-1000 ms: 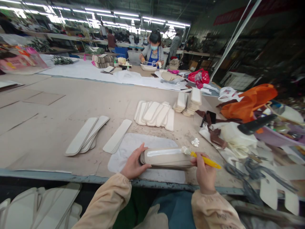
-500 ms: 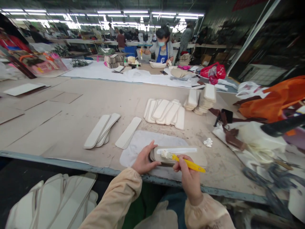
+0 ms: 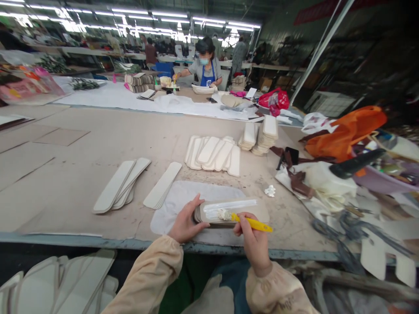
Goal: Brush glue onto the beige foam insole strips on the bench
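Observation:
A stack of long beige panels with rounded ends (image 3: 261,210) lies near the table's front edge, partly over a pale sheet (image 3: 183,192). My left hand (image 3: 186,221) grips the stack's left end, thumb along the near side and fingers at the far side. In my right hand (image 3: 254,240) is a yellow-handled paintbrush (image 3: 253,223), held by the handle. Its bristles, clotted with white stuff, touch the top panel. Wet white streaks of what looks like glue run along that panel.
Fanned cream panels (image 3: 212,152) lie behind the stack, and more (image 3: 114,185) to the left. Taller piles (image 3: 266,131) stand at the back right. Scissors (image 3: 347,235), a white container (image 3: 330,185) and an orange bag (image 3: 347,131) crowd the right. A co-worker (image 3: 206,72) sits opposite.
The brush has moved slightly nearer along the top panel, and the white coating there is wider. My left hand keeps its hold on the stack. The whole view has shifted with my head.

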`<state>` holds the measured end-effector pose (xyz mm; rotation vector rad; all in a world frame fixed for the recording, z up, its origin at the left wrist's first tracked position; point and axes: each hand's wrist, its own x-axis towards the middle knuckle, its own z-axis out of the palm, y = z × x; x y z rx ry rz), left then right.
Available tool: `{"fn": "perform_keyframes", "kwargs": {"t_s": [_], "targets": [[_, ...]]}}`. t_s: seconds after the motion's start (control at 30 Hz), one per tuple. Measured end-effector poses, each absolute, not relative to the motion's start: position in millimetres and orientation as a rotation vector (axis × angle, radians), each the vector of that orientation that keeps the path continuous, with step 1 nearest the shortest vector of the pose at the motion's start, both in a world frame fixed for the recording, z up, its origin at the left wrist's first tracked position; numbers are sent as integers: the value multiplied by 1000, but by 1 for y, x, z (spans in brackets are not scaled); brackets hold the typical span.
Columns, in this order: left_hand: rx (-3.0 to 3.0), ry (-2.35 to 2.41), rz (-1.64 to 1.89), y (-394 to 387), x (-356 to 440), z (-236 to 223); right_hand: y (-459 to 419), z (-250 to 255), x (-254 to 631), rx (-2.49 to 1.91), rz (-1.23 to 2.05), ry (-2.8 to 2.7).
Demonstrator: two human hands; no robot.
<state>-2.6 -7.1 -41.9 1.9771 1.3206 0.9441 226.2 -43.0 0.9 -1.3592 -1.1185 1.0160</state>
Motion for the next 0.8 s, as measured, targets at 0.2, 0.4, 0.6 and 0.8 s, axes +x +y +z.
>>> {"fn": "perform_keyframes", "kwargs": {"t_s": [0.2,0.4,0.6,0.8], "targets": [[1948,1330,930,-8,-3,-42,-39,5,278,-1578,767,-1044],[1948,1323,939,-7,-3,-43,-33,8,317,-1760,553,-1033],[1968,1324,938,-7,-3,-41,-28,8,331,-1733,420,-1064],[1987,1319,942,-7,-4,-42,-23,0,328,-1627,333,-1134]]}}
